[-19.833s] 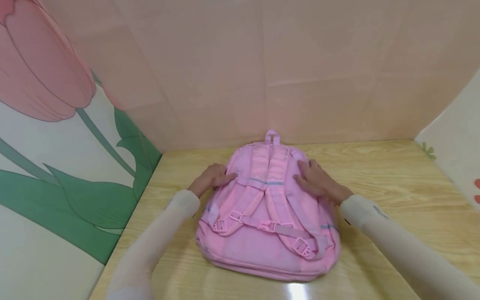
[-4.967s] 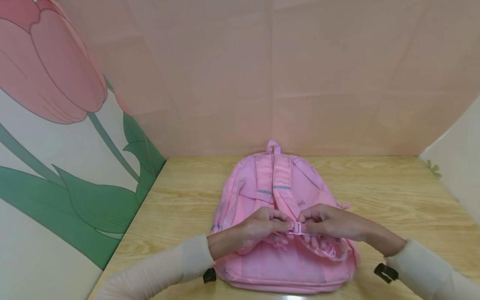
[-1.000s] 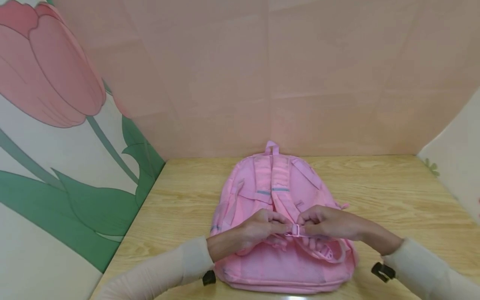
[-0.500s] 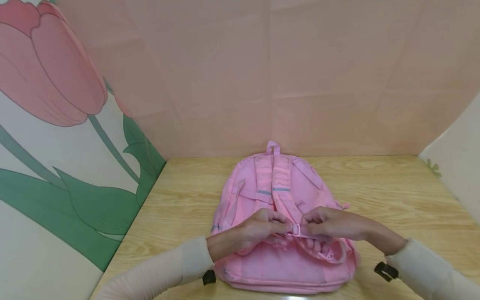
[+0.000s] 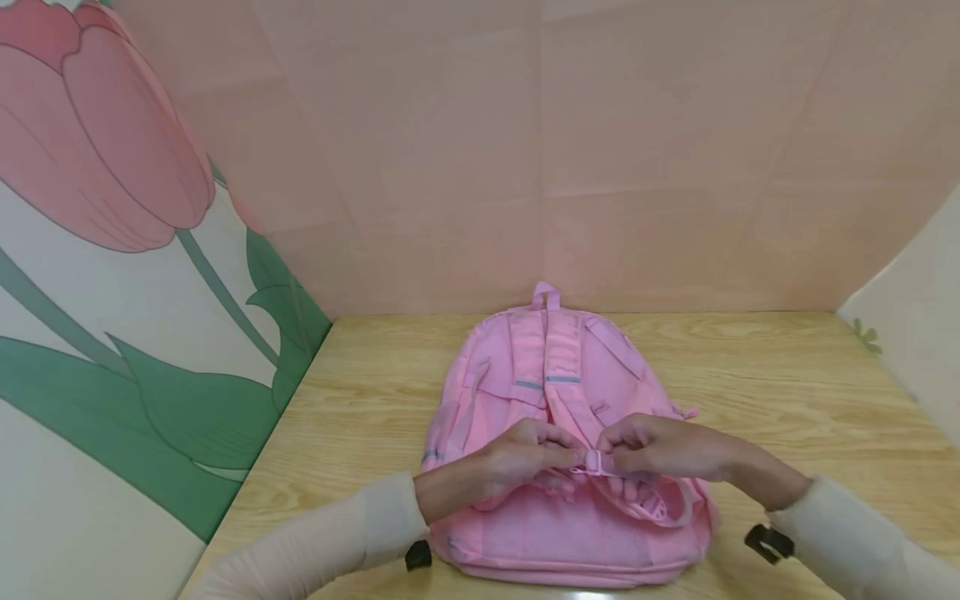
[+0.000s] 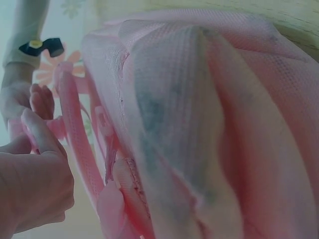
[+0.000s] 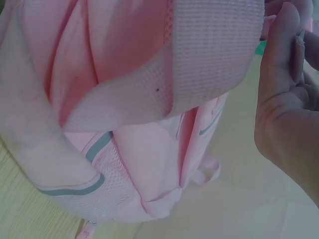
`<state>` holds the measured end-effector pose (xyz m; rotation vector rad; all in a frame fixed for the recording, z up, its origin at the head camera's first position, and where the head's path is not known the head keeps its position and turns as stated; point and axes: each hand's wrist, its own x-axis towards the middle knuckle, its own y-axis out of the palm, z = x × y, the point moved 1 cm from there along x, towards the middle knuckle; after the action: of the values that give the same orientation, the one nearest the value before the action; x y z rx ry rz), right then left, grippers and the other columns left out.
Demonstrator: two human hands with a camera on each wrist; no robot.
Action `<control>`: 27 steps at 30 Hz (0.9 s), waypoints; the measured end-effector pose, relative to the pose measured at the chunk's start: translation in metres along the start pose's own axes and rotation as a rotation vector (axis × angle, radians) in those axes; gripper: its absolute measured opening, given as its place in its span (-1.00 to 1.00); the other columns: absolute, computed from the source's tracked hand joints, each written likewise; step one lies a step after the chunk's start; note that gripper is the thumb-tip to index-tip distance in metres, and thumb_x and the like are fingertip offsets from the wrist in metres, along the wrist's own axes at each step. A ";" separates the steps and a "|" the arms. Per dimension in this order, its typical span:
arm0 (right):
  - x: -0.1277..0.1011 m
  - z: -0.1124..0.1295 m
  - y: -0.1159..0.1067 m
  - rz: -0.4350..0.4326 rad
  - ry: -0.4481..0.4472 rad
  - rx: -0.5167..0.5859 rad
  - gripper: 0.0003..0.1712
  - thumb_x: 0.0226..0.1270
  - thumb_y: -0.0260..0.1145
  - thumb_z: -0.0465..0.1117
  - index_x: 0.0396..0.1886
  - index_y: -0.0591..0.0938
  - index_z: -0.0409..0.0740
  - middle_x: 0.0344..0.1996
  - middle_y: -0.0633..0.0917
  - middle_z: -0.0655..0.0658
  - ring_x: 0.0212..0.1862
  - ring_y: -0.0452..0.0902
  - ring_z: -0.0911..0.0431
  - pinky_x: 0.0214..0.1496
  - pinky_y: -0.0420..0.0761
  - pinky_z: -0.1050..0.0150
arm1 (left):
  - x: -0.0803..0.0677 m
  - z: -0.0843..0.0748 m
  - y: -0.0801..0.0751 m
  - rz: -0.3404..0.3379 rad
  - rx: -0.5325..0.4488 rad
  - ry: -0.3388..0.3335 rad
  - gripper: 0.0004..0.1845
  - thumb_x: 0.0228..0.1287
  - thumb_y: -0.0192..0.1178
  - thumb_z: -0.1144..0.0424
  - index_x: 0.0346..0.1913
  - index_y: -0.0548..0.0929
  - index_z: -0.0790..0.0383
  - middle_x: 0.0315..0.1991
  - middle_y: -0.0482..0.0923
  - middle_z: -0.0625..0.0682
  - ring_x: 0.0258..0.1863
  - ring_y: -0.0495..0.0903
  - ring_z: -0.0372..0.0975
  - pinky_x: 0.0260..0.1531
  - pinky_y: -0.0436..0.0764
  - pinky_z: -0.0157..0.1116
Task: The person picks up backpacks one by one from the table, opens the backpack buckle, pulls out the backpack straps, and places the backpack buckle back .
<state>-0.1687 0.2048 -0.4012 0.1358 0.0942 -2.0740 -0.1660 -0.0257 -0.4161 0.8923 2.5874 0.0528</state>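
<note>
A pink backpack (image 5: 558, 392) lies straps-up on the wooden table (image 5: 780, 375), its top loop toward the back wall. Over its middle, my left hand (image 5: 525, 454) and right hand (image 5: 656, 450) meet and each pinches one side of the small pink chest-strap buckle (image 5: 592, 461). In the left wrist view my left hand (image 6: 32, 174) sits beside the backpack's mesh side (image 6: 199, 124) and a padded strap (image 6: 75, 144). In the right wrist view my right hand (image 7: 289, 104) is next to a padded shoulder strap (image 7: 199, 64); the buckle itself is hidden there.
The pink back wall (image 5: 600, 150) stands just behind the backpack. A panel with a tulip picture (image 5: 112, 250) closes the left side and a pale panel (image 5: 915, 333) the right. Bare table shows on both sides of the backpack.
Long ago the hands lay flat on the backpack's upper part; they came to the buckle. Over the last second they stay pinched on it with hardly any movement.
</note>
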 end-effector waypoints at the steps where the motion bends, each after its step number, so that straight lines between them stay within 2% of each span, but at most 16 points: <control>1: 0.000 0.000 0.000 0.003 -0.005 0.002 -0.73 0.53 0.05 -0.38 -0.21 0.40 -0.63 -0.37 0.69 -0.11 -0.31 0.69 0.18 -0.29 0.71 0.45 | 0.000 0.000 0.000 0.001 0.005 0.001 -0.83 0.35 0.25 0.38 -0.06 0.66 0.38 -0.24 0.75 0.15 -0.44 0.70 -0.24 -0.22 0.79 -0.20; 11: 0.003 0.003 0.003 -0.010 0.006 -0.023 -0.73 0.53 0.07 -0.36 -0.24 0.41 -0.62 -0.41 0.67 -0.09 -0.36 0.67 0.21 -0.33 0.69 0.46 | 0.001 0.002 0.000 0.008 0.016 0.008 -0.82 0.37 0.24 0.37 -0.05 0.66 0.39 -0.23 0.75 0.13 -0.44 0.70 -0.25 -0.27 0.79 -0.25; 17: 0.001 0.003 0.002 -0.062 0.065 -0.064 -0.70 0.52 0.12 -0.30 -0.26 0.53 -0.55 -0.41 0.74 -0.27 -0.40 0.71 0.15 -0.35 0.77 0.30 | 0.001 0.002 0.000 -0.008 0.019 0.001 -0.82 0.36 0.25 0.37 -0.04 0.67 0.37 -0.26 0.75 0.08 -0.42 0.70 -0.25 -0.28 0.79 -0.26; 23: -0.003 0.004 0.001 -0.062 0.055 -0.154 -0.71 0.54 0.11 -0.25 -0.27 0.57 -0.44 -0.44 0.73 -0.25 -0.46 0.62 0.24 -0.43 0.67 0.46 | 0.000 0.001 0.000 -0.011 0.022 -0.001 -0.82 0.36 0.25 0.37 -0.04 0.67 0.37 -0.25 0.75 0.09 -0.40 0.71 -0.24 -0.25 0.79 -0.24; 27: -0.006 0.004 -0.001 -0.046 0.044 -0.181 -0.76 0.54 0.10 -0.27 -0.24 0.57 -0.39 -0.41 0.73 -0.28 -0.44 0.63 0.25 -0.43 0.65 0.48 | 0.000 0.002 -0.001 -0.007 0.023 0.003 -0.82 0.36 0.24 0.38 -0.05 0.67 0.39 -0.26 0.74 0.08 -0.39 0.71 -0.23 -0.26 0.79 -0.24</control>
<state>-0.1670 0.2103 -0.3967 0.0691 0.3135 -2.0972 -0.1661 -0.0265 -0.4186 0.8915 2.5989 0.0230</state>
